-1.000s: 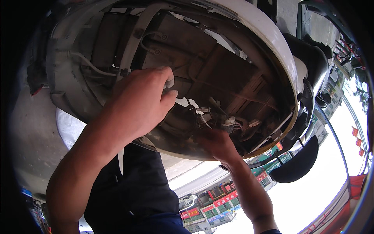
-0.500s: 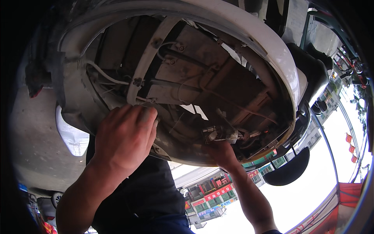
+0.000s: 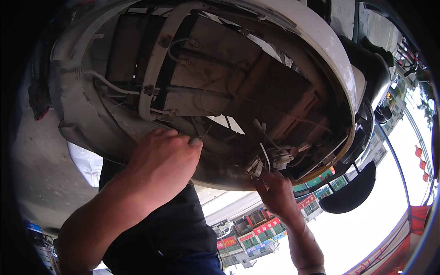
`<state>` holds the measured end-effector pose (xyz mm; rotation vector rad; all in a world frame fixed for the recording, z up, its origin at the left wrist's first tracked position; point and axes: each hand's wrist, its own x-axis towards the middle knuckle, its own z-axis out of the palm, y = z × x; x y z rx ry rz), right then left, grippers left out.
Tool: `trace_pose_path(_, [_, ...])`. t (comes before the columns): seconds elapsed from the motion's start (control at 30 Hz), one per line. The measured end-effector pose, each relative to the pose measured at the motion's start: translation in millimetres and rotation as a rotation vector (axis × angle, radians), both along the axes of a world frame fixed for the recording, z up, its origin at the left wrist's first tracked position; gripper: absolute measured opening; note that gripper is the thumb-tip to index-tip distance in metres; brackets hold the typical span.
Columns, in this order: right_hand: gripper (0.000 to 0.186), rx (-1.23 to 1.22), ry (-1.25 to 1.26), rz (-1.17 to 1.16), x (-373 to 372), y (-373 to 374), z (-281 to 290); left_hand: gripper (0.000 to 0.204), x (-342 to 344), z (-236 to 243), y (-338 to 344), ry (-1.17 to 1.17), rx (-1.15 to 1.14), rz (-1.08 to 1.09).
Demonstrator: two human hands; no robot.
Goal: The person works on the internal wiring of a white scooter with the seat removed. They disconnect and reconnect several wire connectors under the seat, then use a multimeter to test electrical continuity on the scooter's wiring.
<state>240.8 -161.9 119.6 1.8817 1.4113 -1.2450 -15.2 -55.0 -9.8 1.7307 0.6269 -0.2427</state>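
Wire connectors (image 3: 256, 166), small and pale, sit bunched in the lower right part of a hollow white vehicle body shell (image 3: 337, 59), just inside its near rim. A short white wire (image 3: 266, 156) curves up beside them, in front of darker, tangled wiring.

The right hand (image 3: 275, 188) reaches over the rim to this bunch, its bent fingers right at the connectors; blur and shadow hide the fingertips, so I cannot tell whether its grip is closed on one. The left hand (image 3: 167, 153) is at the same near edge, farther left, with fingers curled in and thumb close to them. A thin pale strand (image 3: 207, 131) shows just beyond the thumb; whether that grip has hold of it, I cannot tell.

Deeper inside the shell, a curved metal frame tube (image 3: 156, 64) crosses in front of a dusty metal panel (image 3: 197, 68), and a pale hose (image 3: 110, 84) runs to it from the left. Below are the person's dark trousers (image 3: 160, 224). Outside, to the right, are a black half-round mirror (image 3: 350, 190), shopfronts (image 3: 266, 229), red lanterns (image 3: 418, 153) and a red canopy (image 3: 419, 217).
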Motion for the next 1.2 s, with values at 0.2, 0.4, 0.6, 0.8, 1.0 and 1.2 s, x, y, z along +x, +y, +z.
trace_pose_path(0.2, [0.017,-0.073,0.153,-0.439,12,5,-20,0.037,96,-37,-40,-0.074,-0.492,-0.102])
trace_pose_path(0.4, [0.020,-0.207,0.103,-0.164,25,17,-12,0.043,111,-21,-36,-0.008,-0.576,-0.043])
trace_pose_path(0.6, [0.016,-0.189,0.203,-0.269,34,5,-8,0.043,122,-16,-58,0.037,-0.503,-0.109])
trace_pose_path(0.8, [0.022,-0.103,0.289,-0.277,40,-15,-37,0.030,109,-17,-24,0.101,-0.473,0.106])
trace_pose_path(1.0, [0.023,0.016,0.344,-0.286,24,-23,-59,0.030,106,-28,-18,0.194,-0.598,0.182])
trace_pose_path(1.2, [0.021,-0.146,0.209,-0.119,27,-8,-42,0.034,109,-26,-14,0.086,-0.498,0.081])
